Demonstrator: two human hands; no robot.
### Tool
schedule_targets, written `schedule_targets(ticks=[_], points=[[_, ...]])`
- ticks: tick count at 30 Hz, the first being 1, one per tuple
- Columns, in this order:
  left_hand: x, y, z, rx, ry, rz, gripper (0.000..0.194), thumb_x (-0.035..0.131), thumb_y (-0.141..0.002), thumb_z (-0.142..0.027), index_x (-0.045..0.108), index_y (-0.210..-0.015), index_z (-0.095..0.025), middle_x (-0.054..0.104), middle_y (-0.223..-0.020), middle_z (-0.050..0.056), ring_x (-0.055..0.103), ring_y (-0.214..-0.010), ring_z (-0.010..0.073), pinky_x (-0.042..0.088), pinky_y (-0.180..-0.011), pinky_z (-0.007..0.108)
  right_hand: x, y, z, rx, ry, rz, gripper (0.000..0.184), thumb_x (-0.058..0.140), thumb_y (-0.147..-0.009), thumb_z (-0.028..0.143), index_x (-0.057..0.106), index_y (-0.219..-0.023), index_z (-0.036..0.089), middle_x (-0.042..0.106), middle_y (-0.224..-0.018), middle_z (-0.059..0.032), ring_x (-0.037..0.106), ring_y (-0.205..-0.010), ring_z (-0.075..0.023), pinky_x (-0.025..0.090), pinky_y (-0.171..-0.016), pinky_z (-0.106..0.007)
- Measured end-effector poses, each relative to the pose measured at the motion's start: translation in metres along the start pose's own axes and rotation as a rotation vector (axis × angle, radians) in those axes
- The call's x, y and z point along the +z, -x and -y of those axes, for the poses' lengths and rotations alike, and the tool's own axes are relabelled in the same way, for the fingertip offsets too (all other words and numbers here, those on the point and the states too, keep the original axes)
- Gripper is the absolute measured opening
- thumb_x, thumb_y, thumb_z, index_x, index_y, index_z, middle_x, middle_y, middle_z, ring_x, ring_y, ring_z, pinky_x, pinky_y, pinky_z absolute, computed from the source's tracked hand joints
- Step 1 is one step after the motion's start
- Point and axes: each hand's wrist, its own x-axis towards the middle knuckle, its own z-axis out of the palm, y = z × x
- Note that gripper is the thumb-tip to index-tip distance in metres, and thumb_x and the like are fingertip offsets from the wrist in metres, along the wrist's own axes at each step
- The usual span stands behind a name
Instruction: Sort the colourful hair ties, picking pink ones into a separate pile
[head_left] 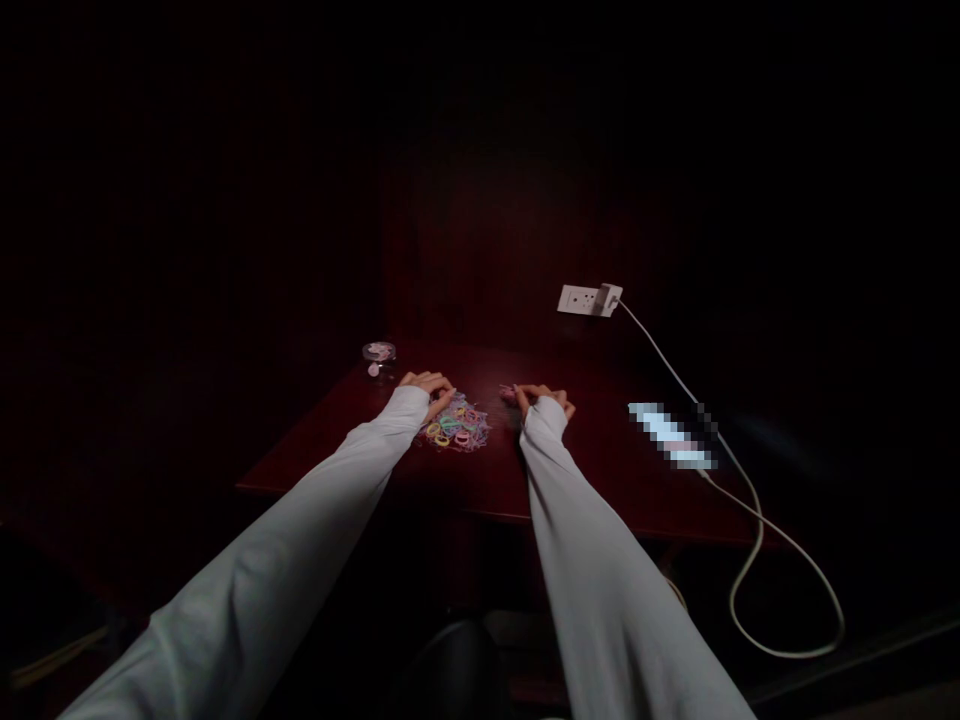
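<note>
A loose pile of small coloured hair ties [459, 428], mostly purple with some yellow, green and pink, lies on the dark red table. My left hand [429, 385] rests at the pile's far left side, its fingers curled and thumb close to the index finger; what they hold, if anything, is too small to make out. To the right of the pile, a small bunch of pink hair ties [508, 393] is at the fingertips of my right hand [546, 397], which is closed in a pinch at the tabletop. Long pale sleeves cover both arms.
A clear round container [379, 351] with pink items stands at the table's back left. On the right lies a phone [670, 436], blurred out, with a white charging cable [759, 520] looping past the table edge. The cable runs from a wall socket [579, 300].
</note>
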Motion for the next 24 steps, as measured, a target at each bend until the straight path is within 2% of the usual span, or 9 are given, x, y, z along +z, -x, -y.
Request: schedule_targets(ticks=[5, 9, 13, 19, 24], points=[[-0.005, 0.0, -0.001, -0.169, -0.047, -0.084, 0.014, 0.062, -0.097, -0.023, 0.071, -0.087, -0.022, 0.074, -0.094, 0.004, 0.065, -0.097, 0.0252, 0.039, -0.089, 0.039, -0.013, -0.011, -0.02, 0.057, 0.2, -0.018, 0.034, 0.059, -0.102, 0.044, 0.085, -0.097, 0.023, 0.077, -0.112, -0.0135, 0.048, -0.118, -0.0354, 0.028, -0.102, -0.051], [-0.001, 0.0, 0.001, -0.198, -0.05, -0.132, 0.014, 0.063, -0.093, -0.017, 0.067, -0.08, -0.023, 0.073, -0.088, 0.003, 0.064, -0.094, 0.0244, 0.039, -0.087, 0.038, -0.012, -0.012, -0.02, 0.076, 0.235, -0.007, 0.034, 0.059, -0.102, 0.044, 0.086, -0.098, 0.023, 0.076, -0.117, -0.015, 0.048, -0.118, -0.0369, 0.028, -0.101, -0.052], [0.001, 0.0, 0.002, -0.246, -0.05, -0.101, 0.015, 0.063, -0.09, -0.015, 0.065, -0.077, -0.023, 0.074, -0.09, 0.003, 0.065, -0.095, 0.0246, 0.04, -0.087, 0.038, -0.013, -0.009, -0.015, 0.088, 0.297, 0.058, 0.035, 0.058, -0.103, 0.043, 0.086, -0.103, 0.021, 0.076, -0.118, -0.0163, 0.048, -0.12, -0.0384, 0.028, -0.1, -0.05], [-0.004, -0.001, -0.001, -0.288, -0.099, 0.027, 0.012, 0.061, -0.094, -0.02, 0.069, -0.085, -0.023, 0.077, -0.101, 0.003, 0.065, -0.105, 0.0256, 0.04, -0.094, 0.038, -0.021, -0.005, -0.004, 0.171, 0.427, 0.208, 0.038, 0.054, -0.107, 0.041, 0.085, -0.115, 0.021, 0.078, -0.119, -0.0154, 0.05, -0.126, -0.0368, 0.028, -0.102, -0.046], [-0.004, -0.001, -0.002, -0.284, -0.082, 0.024, 0.012, 0.06, -0.093, -0.019, 0.07, -0.086, -0.022, 0.077, -0.101, 0.004, 0.066, -0.104, 0.0265, 0.039, -0.095, 0.039, -0.029, -0.003, 0.005, 0.237, 0.427, 0.267, 0.041, 0.051, -0.11, 0.042, 0.083, -0.124, 0.02, 0.078, -0.124, -0.0166, 0.054, -0.129, -0.035, 0.03, -0.104, -0.045]])
